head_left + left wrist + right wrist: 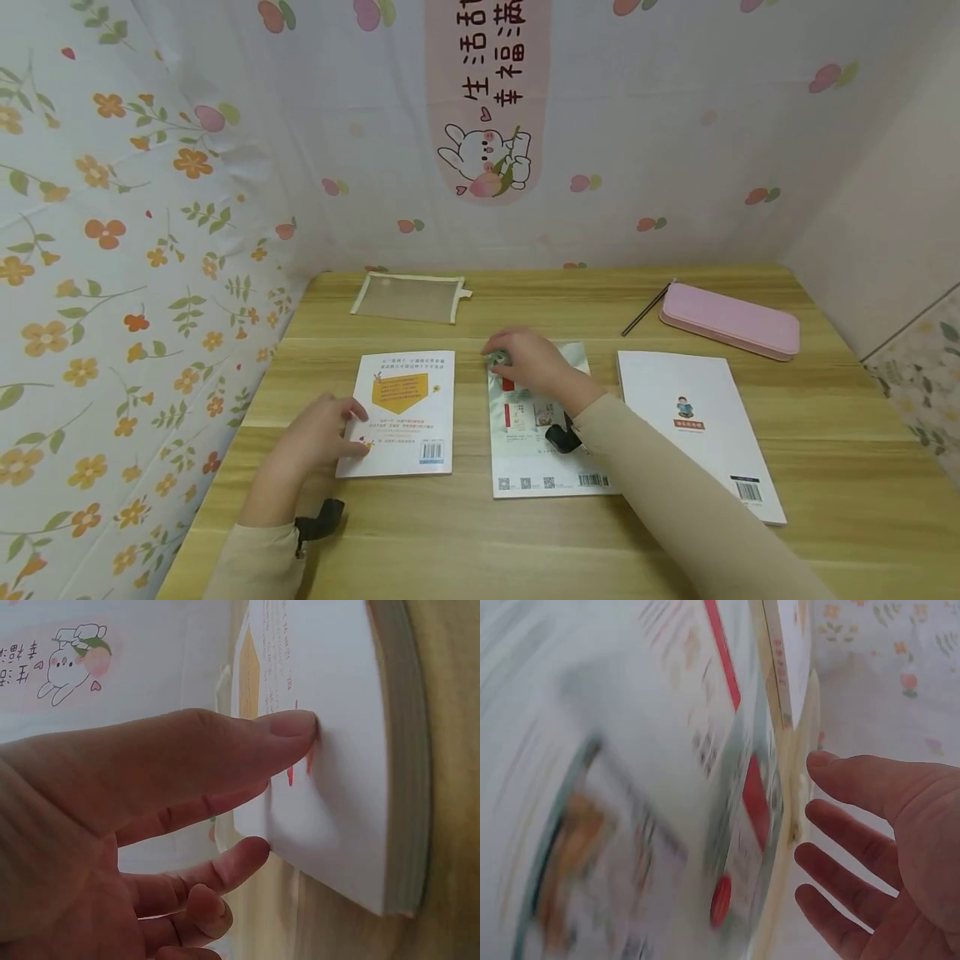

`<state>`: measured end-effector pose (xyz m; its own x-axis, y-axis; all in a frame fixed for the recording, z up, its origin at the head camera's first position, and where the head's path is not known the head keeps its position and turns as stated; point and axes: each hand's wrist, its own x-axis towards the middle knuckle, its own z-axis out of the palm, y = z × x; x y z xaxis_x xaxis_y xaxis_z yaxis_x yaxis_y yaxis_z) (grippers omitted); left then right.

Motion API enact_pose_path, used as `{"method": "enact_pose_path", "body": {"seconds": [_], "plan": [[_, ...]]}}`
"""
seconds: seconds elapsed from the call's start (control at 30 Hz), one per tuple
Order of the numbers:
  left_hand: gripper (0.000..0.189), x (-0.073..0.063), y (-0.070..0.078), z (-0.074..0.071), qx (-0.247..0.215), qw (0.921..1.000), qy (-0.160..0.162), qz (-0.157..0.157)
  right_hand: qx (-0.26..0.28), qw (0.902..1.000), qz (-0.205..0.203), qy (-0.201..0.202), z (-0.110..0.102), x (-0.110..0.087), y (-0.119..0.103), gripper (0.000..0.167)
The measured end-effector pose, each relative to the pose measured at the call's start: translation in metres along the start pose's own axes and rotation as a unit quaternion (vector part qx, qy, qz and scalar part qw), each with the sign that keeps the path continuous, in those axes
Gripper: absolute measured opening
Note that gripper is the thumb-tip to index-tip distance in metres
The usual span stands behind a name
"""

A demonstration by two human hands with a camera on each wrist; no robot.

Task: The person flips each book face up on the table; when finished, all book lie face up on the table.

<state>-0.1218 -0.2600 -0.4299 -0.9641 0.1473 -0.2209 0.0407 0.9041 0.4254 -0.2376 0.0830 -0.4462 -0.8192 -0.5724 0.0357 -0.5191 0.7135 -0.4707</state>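
Note:
On the left lies a white book (412,425) with an orange banner on its cover and a barcode. My left hand (315,437) is at its left edge. In the left wrist view the thumb (289,727) rests on the cover and the other fingers are extended by the edge. A pale green book (525,475) with printed pictures and small codes lies in the middle. My right hand (536,362) is over its upper left corner. In the right wrist view the fingers (847,825) are spread beside this book, with nothing between them.
Right of the middle book lies a white book (697,433) with a small figure on it. Behind it are a pink pencil case (731,318) and a dark pen (645,310). A mesh zip pouch (408,297) lies at the back left. Printed curtains border the wooden table (405,533).

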Motion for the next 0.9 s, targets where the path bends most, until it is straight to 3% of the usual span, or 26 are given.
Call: {"method": "enact_pose_path", "body": {"seconds": [0.2, 0.43, 0.63, 0.9], "plan": [[0.052, -0.011, -0.006, 0.000, -0.014, 0.9996, -0.018, -0.019, 0.012, 0.9993, -0.029, -0.019, 0.013, 0.016, -0.016, 0.032], [0.073, -0.016, -0.009, 0.002, -0.034, 0.9983, -0.048, -0.009, -0.010, 0.9981, -0.055, -0.025, 0.029, 0.029, -0.022, 0.032], [0.075, -0.017, -0.007, 0.003, -0.013, 0.9990, -0.040, -0.016, -0.041, 0.9973, -0.059, -0.014, 0.035, 0.035, -0.027, 0.036], [0.072, -0.019, -0.011, 0.005, 0.004, 0.9998, -0.020, -0.006, -0.016, 0.9981, -0.058, -0.010, 0.038, 0.043, -0.030, 0.033]]}}
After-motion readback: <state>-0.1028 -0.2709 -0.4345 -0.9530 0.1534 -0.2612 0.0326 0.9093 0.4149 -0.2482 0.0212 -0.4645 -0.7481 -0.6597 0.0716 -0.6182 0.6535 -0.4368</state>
